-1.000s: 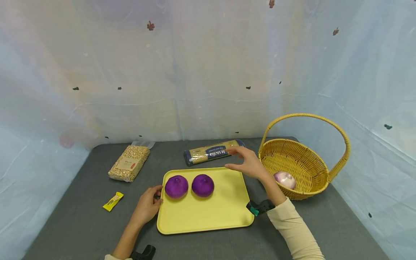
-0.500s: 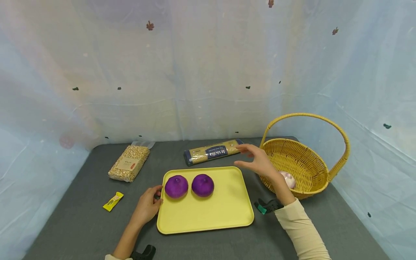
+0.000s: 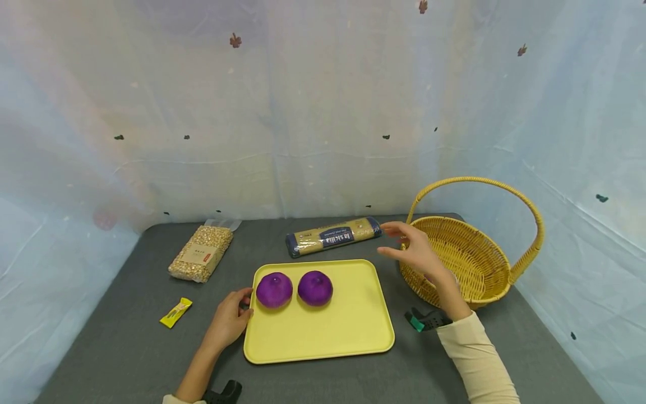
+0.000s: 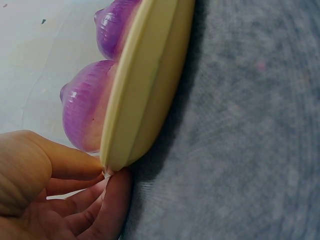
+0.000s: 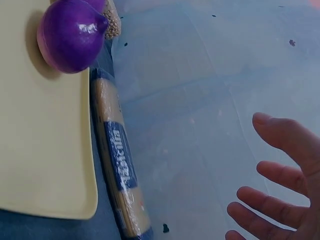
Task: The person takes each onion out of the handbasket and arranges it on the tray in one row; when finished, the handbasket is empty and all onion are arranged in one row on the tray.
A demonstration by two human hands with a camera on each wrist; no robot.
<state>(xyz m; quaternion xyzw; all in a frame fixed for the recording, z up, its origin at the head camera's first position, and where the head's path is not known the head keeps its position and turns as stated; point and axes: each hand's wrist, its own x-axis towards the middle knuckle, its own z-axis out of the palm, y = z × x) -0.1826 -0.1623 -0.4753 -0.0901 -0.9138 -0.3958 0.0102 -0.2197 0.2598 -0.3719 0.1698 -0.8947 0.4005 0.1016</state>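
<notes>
A yellow tray (image 3: 323, 336) lies on the grey table, bearing two purple onions (image 3: 274, 290) side by side in its far left part. At the tray's left edge my left hand (image 3: 229, 320) pinches the rim; in the left wrist view the thumb (image 4: 75, 162) and fingertips meet at the tray's corner. My right hand (image 3: 416, 249) hovers with spread, relaxed fingers between the tray and the wicker basket (image 3: 449, 230), holding nothing. It overlaps the basket's left side in the head view and mostly hides the paler onion inside.
Behind the tray lies a pack of spaghetti (image 3: 335, 235). A clear bag of grains (image 3: 202, 252) sits at the back left, with a small yellow packet (image 3: 176, 312) nearer. The basket's tall handle (image 3: 535, 235) arches at the right. A pale curtain (image 3: 303, 112) stands behind the table.
My right hand has moved right, from over the tray's far right corner to beside the basket, baring the end of the spaghetti pack. My left hand and the tray have stayed put.
</notes>
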